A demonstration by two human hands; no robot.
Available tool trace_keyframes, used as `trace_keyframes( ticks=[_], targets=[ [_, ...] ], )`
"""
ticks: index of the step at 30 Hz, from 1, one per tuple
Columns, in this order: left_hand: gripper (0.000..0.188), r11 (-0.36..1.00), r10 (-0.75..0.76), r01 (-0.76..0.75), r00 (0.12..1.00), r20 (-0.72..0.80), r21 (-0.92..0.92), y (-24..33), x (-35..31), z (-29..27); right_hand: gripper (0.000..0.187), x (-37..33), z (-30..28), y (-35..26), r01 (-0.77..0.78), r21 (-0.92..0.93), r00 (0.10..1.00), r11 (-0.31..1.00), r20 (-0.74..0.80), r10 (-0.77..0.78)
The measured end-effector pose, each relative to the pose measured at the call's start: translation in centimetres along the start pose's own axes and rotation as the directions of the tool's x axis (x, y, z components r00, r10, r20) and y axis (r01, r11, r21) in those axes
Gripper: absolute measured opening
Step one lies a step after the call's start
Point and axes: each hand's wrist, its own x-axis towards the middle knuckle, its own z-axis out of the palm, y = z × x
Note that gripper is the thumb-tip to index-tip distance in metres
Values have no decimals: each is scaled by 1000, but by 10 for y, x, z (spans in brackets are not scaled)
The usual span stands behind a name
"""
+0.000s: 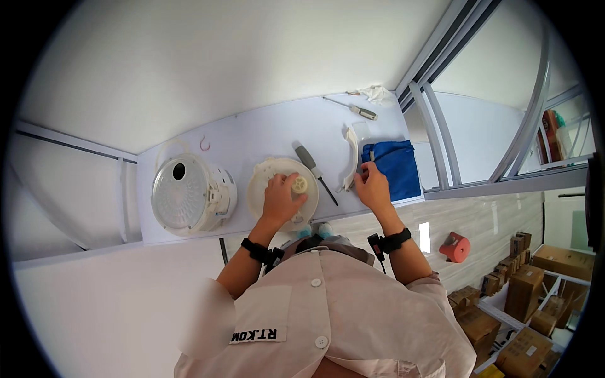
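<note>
A round cream lid-like cover (255,189) lies on the white table in front of me. My left hand (280,200) is over it, thumb and fingers curved round a small round cream cap (300,184). My right hand (374,188) is by the lower end of a curved white handle (351,157), beside a blue cloth pouch (396,169). Its fingers are curled together, and what they hold, if anything, is too small to make out. Between the cover and the handle lies a grey-handled screwdriver (309,160), its tip toward me.
At the left stands a white rice cooker (183,192) with a metal top that has a dark hole. A second screwdriver (362,112) and crumpled white tissue (377,94) lie at the far right. A red stool (455,247) and cardboard boxes (526,293) are on the right.
</note>
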Motion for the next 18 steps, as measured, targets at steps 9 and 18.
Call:
trace_keyframes(
  ticks=[9, 18],
  targets=[
    [58, 998, 29, -33, 995, 95, 44, -1, 9, -11, 30, 5, -8, -17, 41, 18, 999, 999, 29, -41],
    [58, 1000, -1, 0, 995, 96, 19, 2, 11, -25, 27, 4, -15, -45, 94, 178, 986, 980, 122, -117]
  ],
)
